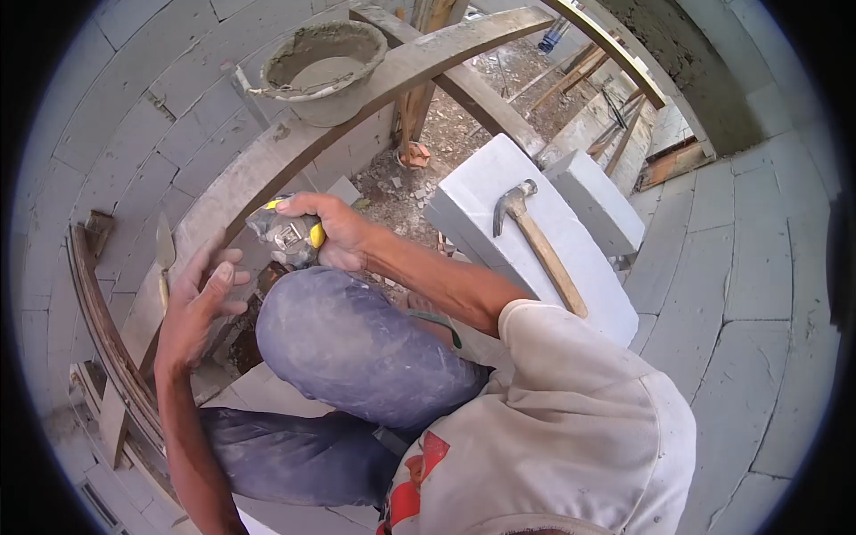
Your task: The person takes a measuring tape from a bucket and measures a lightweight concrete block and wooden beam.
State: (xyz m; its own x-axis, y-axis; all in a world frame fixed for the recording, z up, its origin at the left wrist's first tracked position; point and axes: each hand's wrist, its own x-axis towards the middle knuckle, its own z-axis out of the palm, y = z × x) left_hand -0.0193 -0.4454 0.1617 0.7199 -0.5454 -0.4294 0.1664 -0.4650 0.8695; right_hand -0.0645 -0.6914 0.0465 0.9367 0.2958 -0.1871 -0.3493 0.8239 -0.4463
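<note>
My right hand [332, 230] is closed around a scuffed tape measure [292, 235] with yellow and dark grey parts, held just beyond my raised knee. To its left, my left hand [203, 292] is open, its fingers apart and slightly blurred, with nothing in it. A pointed trowel [164, 245] rests near that hand on the wooden plank [254, 165]. Farther along the plank stands a basin of wet grey mortar [325, 107]. A claw hammer [542, 250] with a wooden handle lies on a large white block [473, 183] to my right.
A second white block [596, 201] sits beside the first. A wooden beam [486, 107] crosses behind the plank. Rubble [392, 192] covers the ground below. Grey block walls rise at left [116, 134] and right [749, 267]. A curved-looking timber [107, 330] runs along the left.
</note>
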